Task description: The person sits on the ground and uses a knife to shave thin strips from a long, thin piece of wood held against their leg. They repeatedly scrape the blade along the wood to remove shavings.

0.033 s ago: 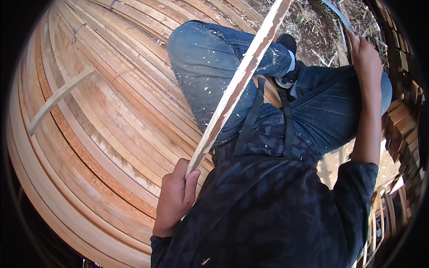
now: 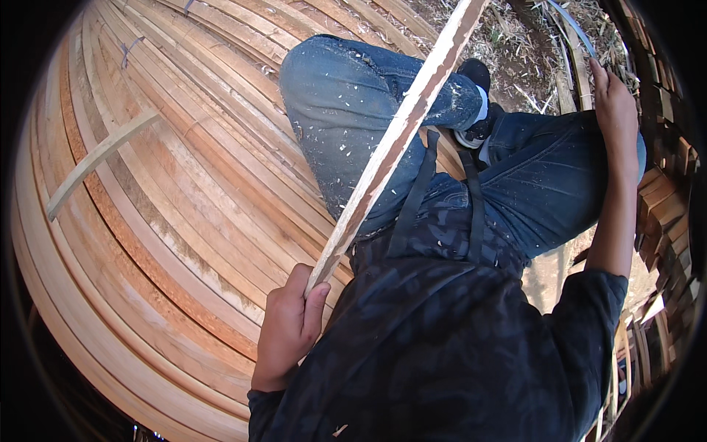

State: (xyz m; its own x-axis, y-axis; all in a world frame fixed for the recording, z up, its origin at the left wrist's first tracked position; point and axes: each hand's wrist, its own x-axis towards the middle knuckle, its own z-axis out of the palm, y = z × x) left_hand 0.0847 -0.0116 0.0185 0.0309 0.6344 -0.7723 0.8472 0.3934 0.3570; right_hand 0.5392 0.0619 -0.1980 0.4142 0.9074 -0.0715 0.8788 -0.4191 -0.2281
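Left hand (image 2: pixel 289 331) fingers wrap the near end of a long pale wooden strip (image 2: pixel 401 132), which runs toward 1 o'clock across the knees. Right hand (image 2: pixel 615 110) at 2 o'clock grips a thin curved blade (image 2: pixel 571 26). Stacked wooden strips (image 2: pixel 169 184) spread from 9 to 12 o'clock.

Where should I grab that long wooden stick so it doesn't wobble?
Grab the long wooden strip at its near end, coming from the left side, just as the left hand does now with its grip wrapped around it. It is thin, flat and slanted up across the knee, so a second hold farther up would probably steady it; the right hand is busy with a curved blade.
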